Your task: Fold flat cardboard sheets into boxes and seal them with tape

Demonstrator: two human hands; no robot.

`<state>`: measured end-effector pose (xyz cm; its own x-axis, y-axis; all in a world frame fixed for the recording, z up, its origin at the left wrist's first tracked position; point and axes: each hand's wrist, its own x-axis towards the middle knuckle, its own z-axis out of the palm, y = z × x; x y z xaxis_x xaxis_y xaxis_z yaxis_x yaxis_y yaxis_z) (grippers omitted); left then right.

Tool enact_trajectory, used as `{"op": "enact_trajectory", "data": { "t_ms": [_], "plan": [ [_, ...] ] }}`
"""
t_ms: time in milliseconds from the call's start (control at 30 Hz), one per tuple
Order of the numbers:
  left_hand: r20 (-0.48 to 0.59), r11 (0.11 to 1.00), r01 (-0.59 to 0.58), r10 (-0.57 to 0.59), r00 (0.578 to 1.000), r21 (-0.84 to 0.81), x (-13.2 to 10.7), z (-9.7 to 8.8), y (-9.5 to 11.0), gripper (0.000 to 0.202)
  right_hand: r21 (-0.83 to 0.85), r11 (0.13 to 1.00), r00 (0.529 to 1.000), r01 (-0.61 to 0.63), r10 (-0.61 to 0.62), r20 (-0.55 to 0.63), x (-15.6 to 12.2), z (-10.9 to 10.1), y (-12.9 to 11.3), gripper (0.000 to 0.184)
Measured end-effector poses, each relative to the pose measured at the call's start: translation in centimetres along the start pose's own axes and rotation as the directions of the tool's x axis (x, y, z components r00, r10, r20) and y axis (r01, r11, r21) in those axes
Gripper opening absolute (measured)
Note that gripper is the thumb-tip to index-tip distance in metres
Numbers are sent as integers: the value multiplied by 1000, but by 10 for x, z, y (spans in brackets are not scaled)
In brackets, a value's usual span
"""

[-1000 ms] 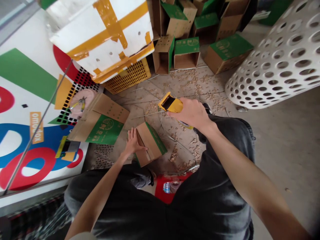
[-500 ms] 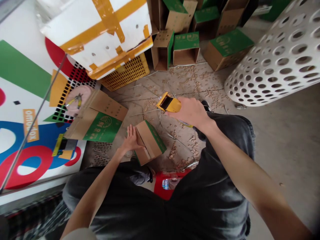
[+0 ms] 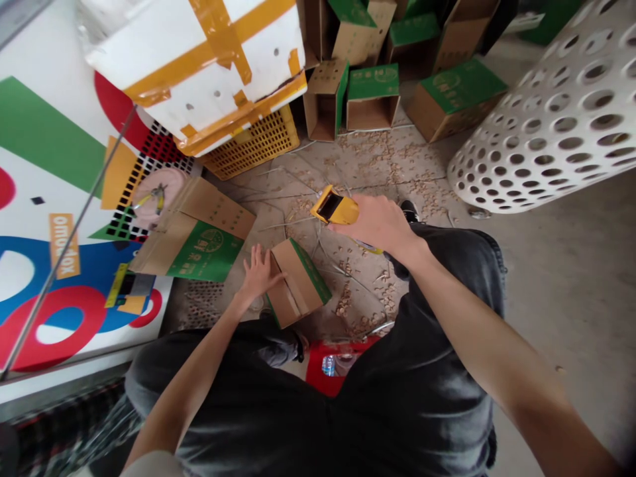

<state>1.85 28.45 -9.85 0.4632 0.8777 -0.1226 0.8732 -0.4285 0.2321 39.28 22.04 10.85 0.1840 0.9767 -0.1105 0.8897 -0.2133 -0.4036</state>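
A small brown and green cardboard box [image 3: 298, 281] stands on the floor between my knees, its taped brown face turned up. My left hand [image 3: 258, 271] lies against the box's left end with the fingers stretched out. My right hand [image 3: 380, 222] hovers above and to the right of the box, closed round a yellow tape dispenser [image 3: 334, 207] whose front points left.
A flattened green and brown carton [image 3: 193, 248] lies left of the box. Several assembled boxes [image 3: 372, 99] stand at the back. A yellow crate [image 3: 253, 147] under a white taped box [image 3: 199, 59], a white perforated basket [image 3: 551, 112], a red stool [image 3: 328, 374] and floor scraps surround me.
My left hand shifted slightly up along the box's end, and the box tilted a little. The right hand and the dispenser barely moved.
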Motion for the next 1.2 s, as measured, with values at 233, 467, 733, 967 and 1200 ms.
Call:
{"op": "enact_trajectory", "data": {
  "t_ms": [233,467,733,967,1200],
  "plan": [
    [200,975,-218,205,958,44,-37,14,27,151,-6,999,999,-43,43,9,-4,-8,2,61],
    [99,996,-65,59,993,67,-7,-1,3,132,-3,999,999,-44,44,9,-3,-7,6,61],
    [-24,986,-157,156,987,-51,-6,-2,22,131,-16,1000,999,-26,26,22,0,1,7,60],
    [116,969,-244,246,962,-36,-18,17,28,154,-6,1000,998,-31,31,46,-2,-2,3,58],
    [23,1000,-5,5,1000,-21,21,4,-12,132,-23,999,998,-27,28,63,0,-3,1,59]
  ]
}}
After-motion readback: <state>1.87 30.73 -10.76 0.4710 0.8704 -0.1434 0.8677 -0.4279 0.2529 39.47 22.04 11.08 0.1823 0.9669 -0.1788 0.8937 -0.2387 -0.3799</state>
